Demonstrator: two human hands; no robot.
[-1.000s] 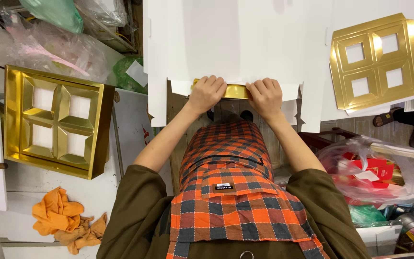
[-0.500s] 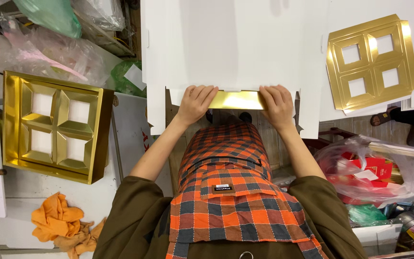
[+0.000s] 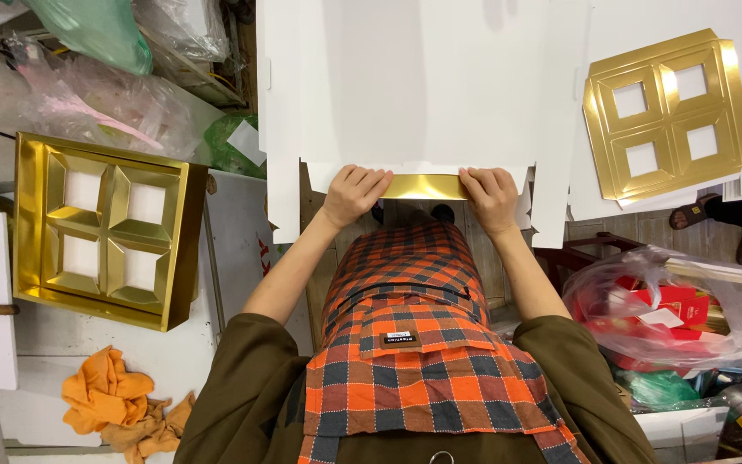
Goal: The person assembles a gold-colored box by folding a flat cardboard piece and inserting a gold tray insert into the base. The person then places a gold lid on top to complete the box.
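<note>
At 12 o'clock, both hands press a gold flap (image 3: 427, 186) on the white card (image 3: 422, 86): left hand (image 3: 355, 193) and right hand (image 3: 491, 195), fingers curled, pinching its ends. Gold tray (image 3: 105, 228) at 9 o'clock has four empty compartments.

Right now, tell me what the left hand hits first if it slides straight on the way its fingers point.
The left hand points up the frame, so it would run onto the white cardboard sheet just beyond the gold flap, as far as depth shows.

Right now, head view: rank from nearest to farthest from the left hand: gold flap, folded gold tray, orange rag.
From the left hand:
1. gold flap, touching it, on the white sheet's near edge.
2. folded gold tray, off to the left.
3. orange rag, low left.
</note>
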